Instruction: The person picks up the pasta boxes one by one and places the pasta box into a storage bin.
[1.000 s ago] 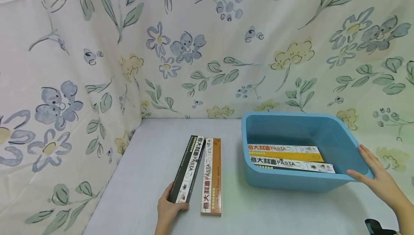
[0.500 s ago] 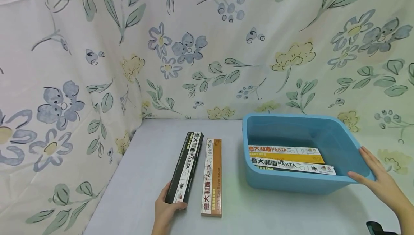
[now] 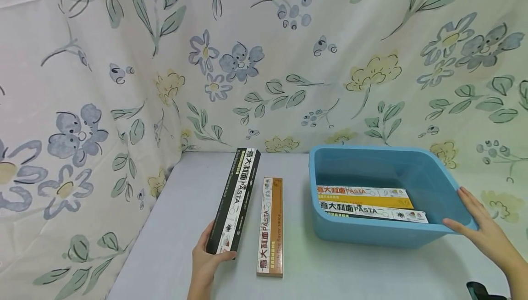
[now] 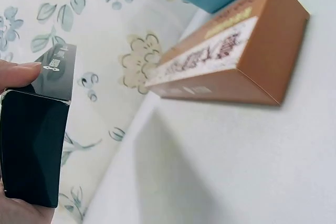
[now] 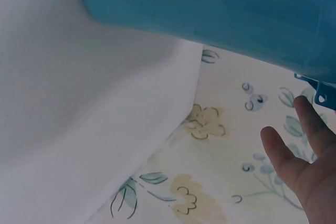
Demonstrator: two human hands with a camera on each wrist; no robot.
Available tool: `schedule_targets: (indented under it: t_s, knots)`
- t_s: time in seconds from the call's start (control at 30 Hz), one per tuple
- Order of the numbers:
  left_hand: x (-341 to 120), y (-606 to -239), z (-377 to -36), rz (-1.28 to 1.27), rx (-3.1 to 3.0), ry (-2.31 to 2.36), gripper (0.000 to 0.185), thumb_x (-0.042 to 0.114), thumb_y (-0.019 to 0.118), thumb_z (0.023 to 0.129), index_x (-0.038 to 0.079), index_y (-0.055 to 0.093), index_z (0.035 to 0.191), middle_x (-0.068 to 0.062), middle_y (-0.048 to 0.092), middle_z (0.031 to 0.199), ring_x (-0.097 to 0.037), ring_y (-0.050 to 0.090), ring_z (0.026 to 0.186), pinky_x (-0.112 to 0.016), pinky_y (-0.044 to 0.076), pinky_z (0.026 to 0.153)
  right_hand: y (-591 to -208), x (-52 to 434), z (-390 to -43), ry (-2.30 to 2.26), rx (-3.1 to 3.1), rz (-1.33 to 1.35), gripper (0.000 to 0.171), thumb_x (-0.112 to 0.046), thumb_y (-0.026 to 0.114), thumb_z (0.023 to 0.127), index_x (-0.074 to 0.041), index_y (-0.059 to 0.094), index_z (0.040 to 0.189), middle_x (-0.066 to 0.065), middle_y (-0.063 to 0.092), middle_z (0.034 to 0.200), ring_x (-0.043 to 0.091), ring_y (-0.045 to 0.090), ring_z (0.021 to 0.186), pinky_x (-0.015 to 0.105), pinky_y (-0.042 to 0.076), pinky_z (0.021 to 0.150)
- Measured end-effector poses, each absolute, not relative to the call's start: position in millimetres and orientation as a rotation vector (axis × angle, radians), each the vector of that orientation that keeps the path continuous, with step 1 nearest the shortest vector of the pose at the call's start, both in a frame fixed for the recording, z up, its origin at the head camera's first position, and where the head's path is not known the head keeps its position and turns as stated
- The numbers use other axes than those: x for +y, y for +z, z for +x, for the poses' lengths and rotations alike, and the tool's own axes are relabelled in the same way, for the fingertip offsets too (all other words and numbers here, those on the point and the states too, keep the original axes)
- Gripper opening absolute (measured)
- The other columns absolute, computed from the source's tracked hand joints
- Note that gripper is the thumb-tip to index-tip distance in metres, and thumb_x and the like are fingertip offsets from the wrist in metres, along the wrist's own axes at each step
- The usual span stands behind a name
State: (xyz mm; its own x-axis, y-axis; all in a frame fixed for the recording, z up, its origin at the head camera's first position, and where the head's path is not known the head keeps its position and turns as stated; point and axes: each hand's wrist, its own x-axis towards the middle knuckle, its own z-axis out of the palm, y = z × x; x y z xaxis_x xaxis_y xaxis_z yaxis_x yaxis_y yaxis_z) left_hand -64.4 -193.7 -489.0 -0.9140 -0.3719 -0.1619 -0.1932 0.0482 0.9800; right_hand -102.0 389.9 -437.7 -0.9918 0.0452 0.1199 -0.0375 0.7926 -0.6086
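Note:
In the head view, my left hand (image 3: 205,259) grips the near end of a black and white pasta box (image 3: 236,199), thumb on one side. The left wrist view shows the black box's end (image 4: 34,148) raised off the table, its far end higher. Just right of it a brown and white pasta box (image 3: 270,226) lies flat on the table. My right hand (image 3: 481,225) rests at the right corner of a blue plastic bin (image 3: 371,233), fingers and thumb spread and mostly straight. Two pasta boxes, a yellow one (image 3: 367,197) and a black one (image 3: 375,211), lie inside the bin.
A white-covered table (image 3: 177,226) bears the boxes and bin. Floral curtain (image 3: 268,61) hangs behind the table and along its left side. A dark object (image 3: 480,291), partly cut off, shows at the lower right near my right forearm.
My left hand has lifted the black pasta box off the table, shifting it slightly left and away from the brown one. The right hand and bin stay in place.

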Motion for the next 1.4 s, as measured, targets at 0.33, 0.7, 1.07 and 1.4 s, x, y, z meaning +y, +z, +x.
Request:
schedule_targets:
  t_s: [0.33,0.7,1.07,1.4]
  knots:
    - [-187.1,-467.1,-65.4,0.5,-2.163,-2.033,0.111,-0.02,0.078,0.048,0.005,0.038,0.149,-0.02,0.047,0.143,-0.016,0.053,0.103,-0.021,0.048,0.081,-437.2,389.8,-102.1,0.972,-2.841,-0.005,0.089,-0.033,0.054,0.096,-0.001,-0.006,0.153,0.024,-0.018,0.156,0.063,-0.011,0.132,0.083,0.0,0.089]
    - [-172.3,-450.7,-72.8,0.301,-2.152,-2.063,0.109,-0.017,0.08,0.044,0.005,0.045,0.144,-0.018,0.053,0.137,-0.019,0.053,0.104,-0.023,0.047,0.084,-434.5,387.5,-102.3,0.98,-2.84,-0.003,0.089,-0.033,0.054,0.096,0.0,-0.007,0.152,0.024,-0.018,0.156,0.062,-0.011,0.133,0.083,0.0,0.089]
    - [-163.0,-434.9,-83.1,0.101,-2.145,-2.126,0.105,-0.015,0.081,0.046,0.005,0.047,0.143,-0.017,0.054,0.134,-0.024,0.052,0.107,-0.028,0.048,0.087,-431.5,387.3,-101.7,0.972,-2.837,0.01,0.088,-0.033,0.054,0.096,0.001,-0.005,0.152,0.026,-0.017,0.156,0.063,-0.011,0.133,0.083,0.0,0.089]
    - [-151.4,-420.8,-97.8,-0.04,-2.189,-2.158,0.1,-0.015,0.08,0.049,0.009,0.051,0.141,-0.017,0.056,0.126,-0.026,0.053,0.103,-0.034,0.05,0.084,-433.4,388.6,-101.7,0.99,-2.844,0.019,0.089,-0.033,0.055,0.096,-0.001,-0.006,0.153,0.026,-0.017,0.156,0.063,-0.011,0.133,0.084,0.001,0.088]
